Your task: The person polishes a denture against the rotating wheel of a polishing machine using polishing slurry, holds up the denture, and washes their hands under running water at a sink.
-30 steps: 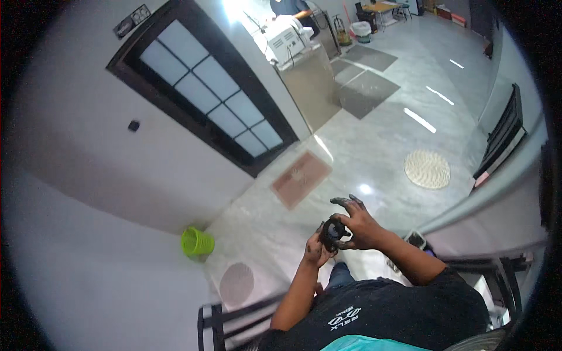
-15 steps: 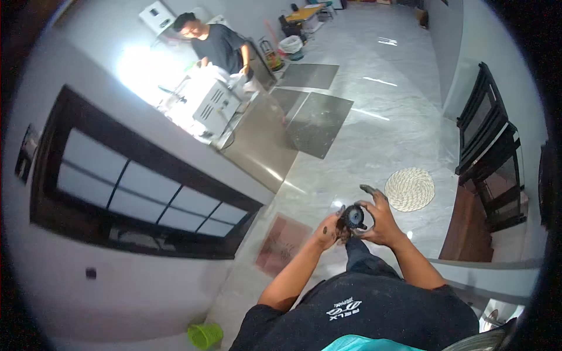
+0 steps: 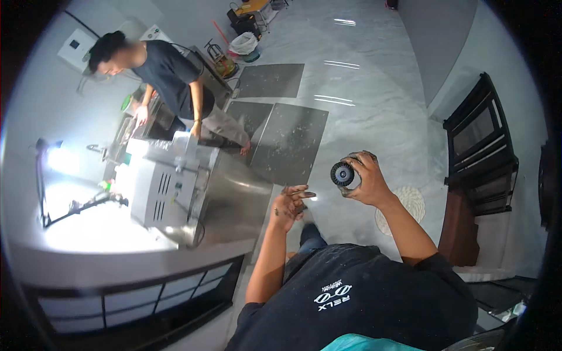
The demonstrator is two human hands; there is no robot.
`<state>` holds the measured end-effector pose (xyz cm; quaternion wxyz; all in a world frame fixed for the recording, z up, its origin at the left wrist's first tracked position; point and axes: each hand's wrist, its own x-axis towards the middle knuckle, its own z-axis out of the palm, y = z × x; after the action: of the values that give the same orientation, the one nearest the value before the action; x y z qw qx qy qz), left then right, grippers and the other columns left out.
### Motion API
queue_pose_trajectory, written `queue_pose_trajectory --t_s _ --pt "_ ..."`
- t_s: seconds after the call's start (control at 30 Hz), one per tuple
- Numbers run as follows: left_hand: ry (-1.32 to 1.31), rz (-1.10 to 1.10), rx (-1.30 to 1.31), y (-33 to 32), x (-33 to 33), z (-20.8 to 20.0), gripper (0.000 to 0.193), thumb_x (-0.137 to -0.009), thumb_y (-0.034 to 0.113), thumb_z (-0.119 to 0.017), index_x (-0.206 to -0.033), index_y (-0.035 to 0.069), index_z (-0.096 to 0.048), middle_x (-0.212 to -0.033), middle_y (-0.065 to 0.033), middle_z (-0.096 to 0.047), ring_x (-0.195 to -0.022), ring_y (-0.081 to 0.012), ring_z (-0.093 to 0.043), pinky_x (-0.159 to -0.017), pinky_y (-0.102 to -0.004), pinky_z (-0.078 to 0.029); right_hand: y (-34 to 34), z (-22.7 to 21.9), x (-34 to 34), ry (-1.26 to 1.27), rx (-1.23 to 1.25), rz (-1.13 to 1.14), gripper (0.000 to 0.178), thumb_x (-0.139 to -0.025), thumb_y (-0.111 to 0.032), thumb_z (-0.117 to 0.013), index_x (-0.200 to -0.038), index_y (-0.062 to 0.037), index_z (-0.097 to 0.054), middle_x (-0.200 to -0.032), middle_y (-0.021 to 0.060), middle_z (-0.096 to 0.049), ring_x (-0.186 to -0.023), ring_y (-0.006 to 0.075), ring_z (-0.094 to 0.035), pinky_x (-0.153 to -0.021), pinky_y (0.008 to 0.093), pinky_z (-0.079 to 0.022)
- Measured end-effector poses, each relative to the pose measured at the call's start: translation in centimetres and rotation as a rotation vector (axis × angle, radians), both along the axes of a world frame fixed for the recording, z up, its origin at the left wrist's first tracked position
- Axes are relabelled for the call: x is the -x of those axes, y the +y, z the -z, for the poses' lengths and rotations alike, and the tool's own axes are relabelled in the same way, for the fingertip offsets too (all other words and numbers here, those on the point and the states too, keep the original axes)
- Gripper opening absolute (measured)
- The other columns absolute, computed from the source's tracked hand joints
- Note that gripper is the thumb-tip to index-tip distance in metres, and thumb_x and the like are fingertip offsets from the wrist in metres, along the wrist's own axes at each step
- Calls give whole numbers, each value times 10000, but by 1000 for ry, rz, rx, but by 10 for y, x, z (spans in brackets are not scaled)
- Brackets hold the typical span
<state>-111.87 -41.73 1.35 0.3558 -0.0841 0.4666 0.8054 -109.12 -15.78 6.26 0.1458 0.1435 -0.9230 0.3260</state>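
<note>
A dark, round object with a ribbed rim and a greyish centre (image 3: pixel 342 174) is in my right hand (image 3: pixel 370 179), whose fingers wrap around its side. Its ribbed end faces up toward me, so its length and exact kind are hard to make out. Off to the left and lower, my left hand (image 3: pixel 288 208) is apart from it, fingers spread and nothing in them. Dark smudges mark the fingers of both hands.
At left, a person in a dark shirt (image 3: pixel 170 73) stands by a metal counter (image 3: pixel 234 181) bearing a white vented machine (image 3: pixel 161 193). Dark floor mats (image 3: pixel 293 140) lie ahead. A round woven mat (image 3: pixel 404 207) is beneath my right forearm; dark folded frames (image 3: pixel 477 140) lean at right.
My left hand has let go of the dark round object and moved away to the left. My right hand keeps it. The view has moved closer to the counter and the person.
</note>
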Motion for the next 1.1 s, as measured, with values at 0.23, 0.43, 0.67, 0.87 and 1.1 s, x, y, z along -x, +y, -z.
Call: queue_pose_trajectory --t_s 0.23,0.43,0.67,0.87,1.1 --pt "66 85 86 2 260 24 474 -943 460 -379 -1053 37 -562 -899 -101 -647 -518 -91 -416 -434 -240 -306 78 185 138 -503 -164 561 466 -514 -272 -768 -898 -41 -640 -1003 172 -581 -1002 352 -534 -894 450 -401" --pt "64 126 106 37 478 42 472 -938 445 -387 -1058 19 -552 -900 -144 -647 -490 -103 -406 -439 -255 -324 143 367 -9 -1464 -446 845 882 -572 -646 -708 -1228 -81 -539 -1226 139 -566 -1154 290 -528 -948 398 -432" --pt "97 -2 47 33 680 94 441 -931 371 -416 -1103 -13 -548 -1031 -148 -647 -655 -139 -483 -560 -295 -377 132 342 106 -1820 -158 938 835 -581 -654 -703 -1163 -69 -581 -1162 147 -596 -1092 297 -556 -911 393 -450" --pt "-113 -411 145 0 807 118 314 -916 310 -459 -983 35 -595 -970 -118 -658 -718 -203 -563 -481 -298 -394 215 382 399 -1408 -292 837 801 -588 -662 -698 -1108 -58 -617 -1106 153 -621 -1038 304 -580 -879 388 -466" --pt "-256 -623 172 -60 983 141 329 -937 369 -439 -1007 70 -560 -968 -138 -646 -601 -195 -548 -375 -289 -340 273 211 887 -588 -232 775 440 -559 -459 -750 -703 -52 -667 -819 184 -638 -800 348 -609 -740 413 -499"
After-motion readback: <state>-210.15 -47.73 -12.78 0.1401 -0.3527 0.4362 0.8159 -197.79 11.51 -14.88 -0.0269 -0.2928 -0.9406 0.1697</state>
